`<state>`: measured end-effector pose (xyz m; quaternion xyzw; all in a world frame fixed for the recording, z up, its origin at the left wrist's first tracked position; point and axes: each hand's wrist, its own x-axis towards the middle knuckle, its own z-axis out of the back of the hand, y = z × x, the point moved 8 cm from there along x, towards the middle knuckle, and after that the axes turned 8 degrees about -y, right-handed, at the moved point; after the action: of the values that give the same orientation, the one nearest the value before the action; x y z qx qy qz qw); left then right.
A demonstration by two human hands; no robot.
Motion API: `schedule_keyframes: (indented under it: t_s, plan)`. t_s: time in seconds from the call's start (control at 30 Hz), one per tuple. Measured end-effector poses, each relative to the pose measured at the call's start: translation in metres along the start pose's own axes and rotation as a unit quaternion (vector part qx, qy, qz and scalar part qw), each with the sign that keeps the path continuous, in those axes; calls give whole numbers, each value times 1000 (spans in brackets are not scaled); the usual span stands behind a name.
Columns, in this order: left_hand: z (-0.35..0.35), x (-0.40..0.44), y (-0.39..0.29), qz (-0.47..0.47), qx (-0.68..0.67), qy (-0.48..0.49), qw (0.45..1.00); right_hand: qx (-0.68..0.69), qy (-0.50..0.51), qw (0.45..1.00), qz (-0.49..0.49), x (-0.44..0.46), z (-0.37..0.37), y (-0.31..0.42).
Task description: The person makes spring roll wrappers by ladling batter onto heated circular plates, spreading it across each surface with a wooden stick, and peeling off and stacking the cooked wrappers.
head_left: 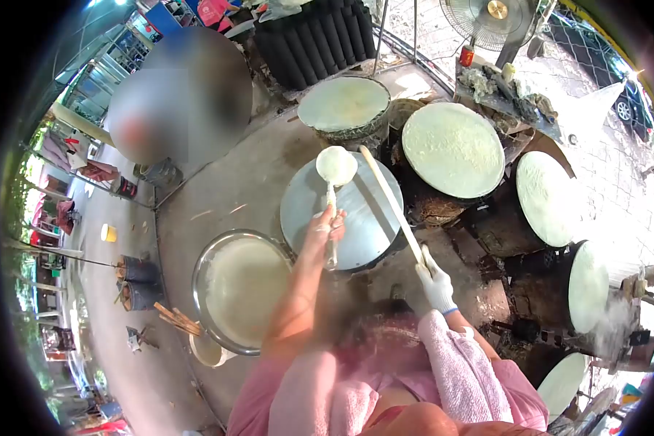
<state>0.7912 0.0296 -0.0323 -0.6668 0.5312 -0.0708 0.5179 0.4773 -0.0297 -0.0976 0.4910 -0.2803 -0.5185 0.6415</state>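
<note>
My left hand, bare, is closed around the handle of a ladle. The ladle's bowl is full of pale batter and hovers over a round grey griddle whose surface is bare. In a white glove, my right hand grips a long wooden stick. The stick slants up and left across the griddle's right part; whether it touches the surface I cannot tell. Left of the griddle stands a wide metal basin holding pale batter.
Several round griddles coated with pale batter, such as the near one and the back one, curve around my right side. A fan stands at the back. Wooden sticks lie by a small pail left of the basin.
</note>
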Motion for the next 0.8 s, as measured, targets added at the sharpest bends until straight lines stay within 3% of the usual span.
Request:
schedule_keyframes:
  t_s: [0.07, 0.2, 0.3, 0.33, 0.43, 0.47, 0.5, 0.57, 0.63, 0.67, 0.7, 0.77, 0.8]
  plan:
    - [-21, 33, 18, -28, -7, -39, 999, -92, -2, 996, 12, 34, -2, 37]
    - [-14, 84, 69, -112, 66, -148, 980, -333, 47, 941, 26, 79, -37, 8]
    - [-1, 64, 52, -150, 295, -266, 906, -284, 77, 956, -8, 84, -31, 5]
    - [27, 69, 52, -301, 449, -333, 773, -241, 51, 969, 4, 87, -30, -1]
    - [57, 41, 31, -304, 481, -355, 742, 7, 97, 985, -145, 80, -69, -31]
    - [66, 29, 24, -307, 476, -364, 740, 117, 131, 953, -246, 71, -86, -14]
    - [75, 19, 16, -311, 467, -374, 738, 90, 167, 954, -230, 75, -99, -10]
    - [90, -3, 1, -271, 418, -342, 797, -89, 169, 967, -166, 84, -90, 20]
    - [103, -24, -13, -367, 401, -310, 780, -160, 106, 977, -93, 90, -63, 43]
    - [108, -35, -20, -386, 424, -292, 765, -168, 58, 982, -68, 93, -48, 51]
    - [115, -40, -19, -365, 382, -272, 804, -37, 0, 999, 24, 102, -55, 18]
    - [126, -49, -17, -298, 362, -231, 853, -37, 116, 974, -192, 88, -82, 3]
    - [136, -56, -15, -295, 365, -243, 849, 5, 159, 957, -241, 77, -100, 7]
